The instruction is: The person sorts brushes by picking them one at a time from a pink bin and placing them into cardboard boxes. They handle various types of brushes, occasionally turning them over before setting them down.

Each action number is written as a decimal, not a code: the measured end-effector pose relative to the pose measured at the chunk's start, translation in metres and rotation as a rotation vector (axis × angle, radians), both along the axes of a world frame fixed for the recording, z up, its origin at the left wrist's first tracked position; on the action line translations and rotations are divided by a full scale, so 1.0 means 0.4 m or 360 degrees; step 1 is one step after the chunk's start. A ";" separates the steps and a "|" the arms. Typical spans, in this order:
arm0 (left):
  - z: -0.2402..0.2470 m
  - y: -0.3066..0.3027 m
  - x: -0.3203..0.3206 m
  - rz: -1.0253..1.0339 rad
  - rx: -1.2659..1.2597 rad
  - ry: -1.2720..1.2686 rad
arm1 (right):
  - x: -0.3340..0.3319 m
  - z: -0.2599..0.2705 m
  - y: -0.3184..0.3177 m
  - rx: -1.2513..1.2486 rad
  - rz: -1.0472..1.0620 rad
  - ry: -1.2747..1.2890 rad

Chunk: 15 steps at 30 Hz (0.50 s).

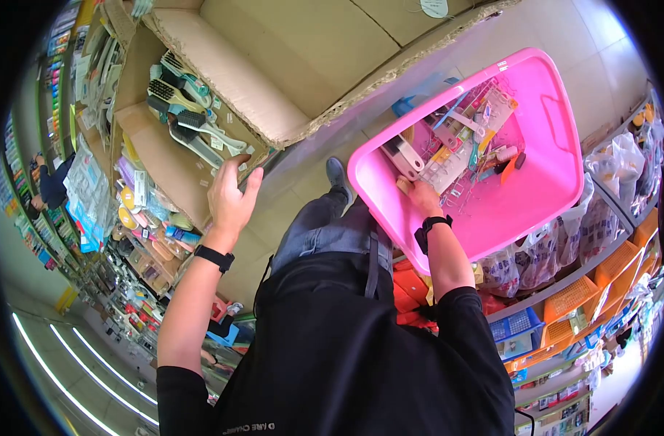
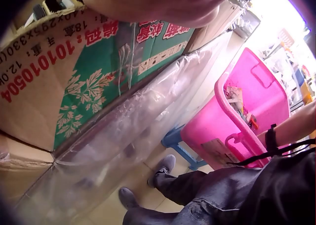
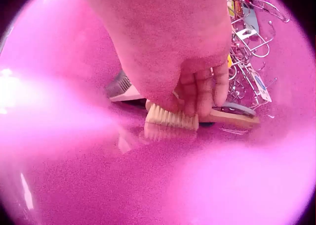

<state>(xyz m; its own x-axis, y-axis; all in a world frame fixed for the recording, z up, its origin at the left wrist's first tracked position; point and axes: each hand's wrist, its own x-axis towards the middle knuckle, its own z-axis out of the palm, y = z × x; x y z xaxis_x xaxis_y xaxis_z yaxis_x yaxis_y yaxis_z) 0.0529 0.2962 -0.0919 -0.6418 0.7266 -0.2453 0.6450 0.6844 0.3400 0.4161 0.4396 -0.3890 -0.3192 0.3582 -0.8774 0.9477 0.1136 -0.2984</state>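
In the pink bin [image 1: 550, 138], the right hand [image 1: 424, 198] reaches down at the near left side. The right wrist view shows that hand [image 3: 197, 81] with its fingers curled round a wooden brush [image 3: 170, 117] with pale bristles, thumb on one side. Beside it lie other brushes [image 1: 403, 156] and a heap of wire hooks [image 3: 247, 62]. The left hand [image 1: 232, 196] is held at the edge of a cardboard box [image 1: 154, 138] of hairbrushes [image 1: 194, 134], fingers and thumb spread, holding nothing. In the left wrist view only part of the left hand [image 2: 163, 2] shows, above the box.
A large cardboard box [image 1: 288, 65] stands ahead, beyond the brush box. A blue stool [image 2: 185, 148] is beside the bin in the left wrist view. Shelves with bagged goods [image 1: 615, 167] and orange baskets [image 1: 572, 298] line the right. Packaged goods [image 1: 139, 203] lie at the left.
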 end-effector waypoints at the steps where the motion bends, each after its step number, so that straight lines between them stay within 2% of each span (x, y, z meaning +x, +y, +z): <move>1: -0.002 -0.002 0.000 -0.0004 0.0009 0.0004 | 0.000 0.002 0.003 -0.0028 0.0002 0.0003; 4: 0.000 0.000 0.005 -0.0001 0.0011 0.0023 | 0.006 -0.010 -0.029 0.0202 -0.0048 0.0192; 7: -0.001 -0.002 0.004 -0.0025 0.0033 0.0037 | -0.006 -0.002 -0.042 0.0286 -0.0056 -0.0025; 10: -0.001 -0.006 0.003 -0.0025 0.0032 0.0033 | 0.015 0.028 -0.021 0.0212 0.0135 -0.0055; 15: -0.003 -0.011 0.003 -0.0063 0.0054 0.0088 | 0.033 0.065 -0.011 0.0280 0.0234 0.0043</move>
<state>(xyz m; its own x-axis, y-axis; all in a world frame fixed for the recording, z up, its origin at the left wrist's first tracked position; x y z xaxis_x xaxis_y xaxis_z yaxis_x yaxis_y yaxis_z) 0.0542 0.2917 -0.0932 -0.6243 0.7590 -0.1849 0.6897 0.6467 0.3256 0.4295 0.4351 -0.3629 -0.4017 0.4531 -0.7958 0.9091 0.3023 -0.2867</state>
